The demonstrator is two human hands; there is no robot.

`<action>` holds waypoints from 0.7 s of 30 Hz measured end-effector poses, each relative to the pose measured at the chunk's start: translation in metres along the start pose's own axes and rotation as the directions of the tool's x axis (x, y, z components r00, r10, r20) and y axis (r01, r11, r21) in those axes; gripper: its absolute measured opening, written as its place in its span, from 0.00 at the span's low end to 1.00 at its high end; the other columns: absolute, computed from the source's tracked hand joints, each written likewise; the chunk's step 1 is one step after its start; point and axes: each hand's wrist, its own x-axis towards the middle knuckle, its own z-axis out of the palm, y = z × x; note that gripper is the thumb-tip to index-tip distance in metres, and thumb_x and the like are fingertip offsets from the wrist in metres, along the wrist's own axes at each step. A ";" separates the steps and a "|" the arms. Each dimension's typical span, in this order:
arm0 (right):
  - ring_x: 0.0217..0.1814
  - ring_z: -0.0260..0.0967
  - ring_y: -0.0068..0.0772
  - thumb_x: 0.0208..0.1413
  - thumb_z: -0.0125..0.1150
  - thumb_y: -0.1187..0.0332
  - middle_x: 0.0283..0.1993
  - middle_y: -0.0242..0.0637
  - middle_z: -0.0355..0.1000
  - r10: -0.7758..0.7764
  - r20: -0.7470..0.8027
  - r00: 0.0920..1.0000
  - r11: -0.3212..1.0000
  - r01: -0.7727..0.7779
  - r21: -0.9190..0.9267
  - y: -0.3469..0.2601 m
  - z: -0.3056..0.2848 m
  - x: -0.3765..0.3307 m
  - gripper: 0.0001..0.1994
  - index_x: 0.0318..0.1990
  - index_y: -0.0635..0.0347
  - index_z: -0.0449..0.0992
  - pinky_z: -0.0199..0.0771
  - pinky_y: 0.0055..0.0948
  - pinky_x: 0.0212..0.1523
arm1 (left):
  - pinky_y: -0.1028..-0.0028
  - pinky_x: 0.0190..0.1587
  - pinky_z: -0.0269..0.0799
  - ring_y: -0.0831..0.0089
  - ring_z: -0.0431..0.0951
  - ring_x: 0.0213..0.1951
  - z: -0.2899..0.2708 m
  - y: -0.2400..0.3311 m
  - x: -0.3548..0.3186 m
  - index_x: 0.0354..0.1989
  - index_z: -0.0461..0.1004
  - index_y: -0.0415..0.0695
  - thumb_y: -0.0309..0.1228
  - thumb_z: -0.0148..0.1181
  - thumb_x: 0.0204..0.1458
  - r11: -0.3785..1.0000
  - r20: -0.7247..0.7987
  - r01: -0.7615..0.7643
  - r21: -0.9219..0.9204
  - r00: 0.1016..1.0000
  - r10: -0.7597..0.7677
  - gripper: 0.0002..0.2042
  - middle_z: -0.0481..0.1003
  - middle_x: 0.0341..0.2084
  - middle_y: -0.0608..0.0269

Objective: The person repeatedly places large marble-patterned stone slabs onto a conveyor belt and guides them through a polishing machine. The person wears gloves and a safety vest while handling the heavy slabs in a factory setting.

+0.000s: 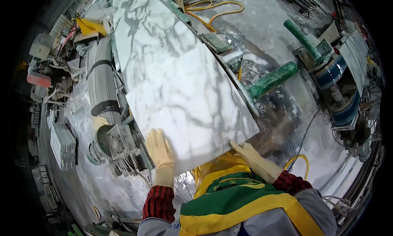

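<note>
A white marble slab with grey veins lies before me, its near edge at my apron. It overlaps or abuts another veined marble slab stretching away beyond it; I cannot tell which. My left hand, in a cream rubber glove, rests flat on the slab's near left edge with fingers stretched out. At the near right corner, my right hand, gloved the same way, grips the slab's edge. Its thumb shows on top, while the other fingers are partly hidden by the edge.
Green rollers stick out right of the slab. Farther right stands a machine with blue rings. Stacked grey strips and a dusty motor flank the left side. A yellow hose curls on the wet floor at the back.
</note>
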 end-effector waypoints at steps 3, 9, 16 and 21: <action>0.52 0.81 0.56 0.66 0.65 0.27 0.49 0.63 0.82 -0.019 -0.216 0.976 0.961 -0.042 -0.272 -0.048 0.013 -0.040 0.48 0.52 0.81 0.80 0.79 0.43 0.59 | 0.40 0.79 0.57 0.32 0.68 0.73 -0.008 0.003 0.000 0.73 0.73 0.40 0.31 0.63 0.65 0.985 0.106 -0.149 -0.088 0.982 0.157 0.27 0.70 0.73 0.33; 0.41 0.81 0.55 0.65 0.63 0.24 0.36 0.58 0.83 -0.069 -0.205 0.976 0.966 0.014 -0.259 -0.028 0.015 -0.029 0.48 0.42 0.79 0.82 0.80 0.49 0.51 | 0.40 0.82 0.53 0.35 0.67 0.76 -0.025 0.000 0.096 0.77 0.69 0.43 0.36 0.67 0.63 0.902 0.338 -0.428 -0.048 0.843 0.418 0.33 0.68 0.76 0.34; 0.39 0.79 0.43 0.66 0.66 0.28 0.35 0.52 0.83 -0.016 -0.169 0.986 0.978 -0.020 -0.207 0.003 0.015 -0.002 0.45 0.40 0.78 0.82 0.79 0.46 0.46 | 0.55 0.75 0.67 0.53 0.71 0.74 -0.039 -0.014 0.302 0.80 0.67 0.45 0.45 0.73 0.63 0.962 0.369 -0.238 -0.131 0.889 0.270 0.39 0.76 0.72 0.47; 0.46 0.83 0.47 0.68 0.66 0.32 0.40 0.58 0.84 -0.013 -0.198 0.980 0.983 -0.024 -0.181 0.003 0.025 -0.004 0.43 0.50 0.80 0.81 0.81 0.44 0.50 | 0.61 0.72 0.73 0.56 0.80 0.68 0.005 -0.055 0.351 0.79 0.68 0.37 0.47 0.68 0.68 0.548 0.810 -0.787 0.283 0.502 0.302 0.37 0.82 0.66 0.49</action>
